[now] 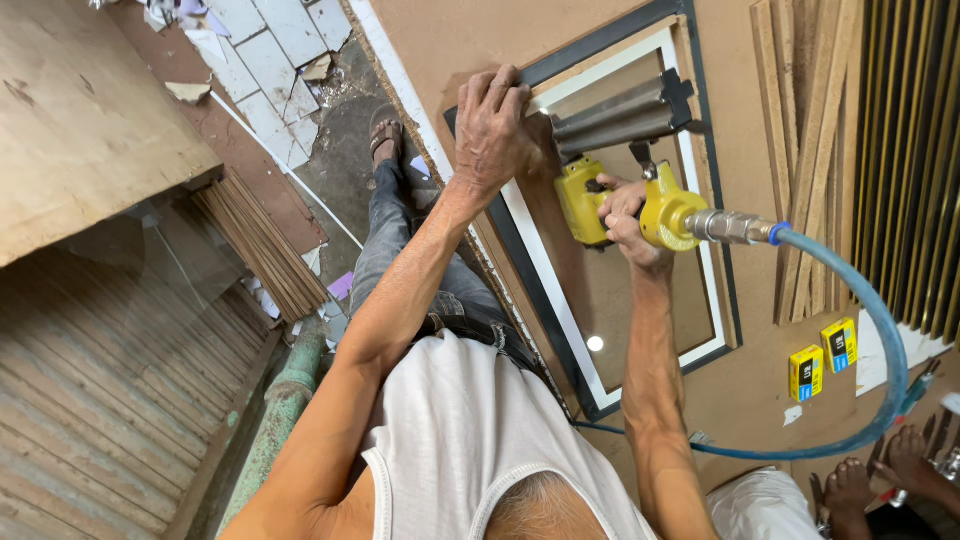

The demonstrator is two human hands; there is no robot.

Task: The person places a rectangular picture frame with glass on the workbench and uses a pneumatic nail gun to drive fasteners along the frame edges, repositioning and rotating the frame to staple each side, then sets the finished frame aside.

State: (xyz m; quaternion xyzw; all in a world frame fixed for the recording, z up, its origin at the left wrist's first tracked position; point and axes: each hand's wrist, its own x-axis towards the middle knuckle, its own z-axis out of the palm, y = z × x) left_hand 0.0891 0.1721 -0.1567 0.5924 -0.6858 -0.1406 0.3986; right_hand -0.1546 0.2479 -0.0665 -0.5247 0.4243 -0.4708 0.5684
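Note:
A dark picture frame (722,240) with a white inner border lies face down on a brown board worktop (470,40). My left hand (490,125) presses flat on the frame's near-left edge, fingers curled over it. In my right hand (628,222) is a yellow pneumatic nail gun (585,200), gripped by its handle. Its grey metal magazine (625,115) lies across the frame's backing. A blue air hose (885,330) runs from the gun's rear fitting and loops down to the right.
Two small yellow boxes (822,360) sit on the worktop right of the frame. Long wooden strips (800,150) and dark ribbed mouldings (915,150) lie along the right. Another person's feet (880,480) show at bottom right. A bundle of thin sticks (262,245) lies on the floor left.

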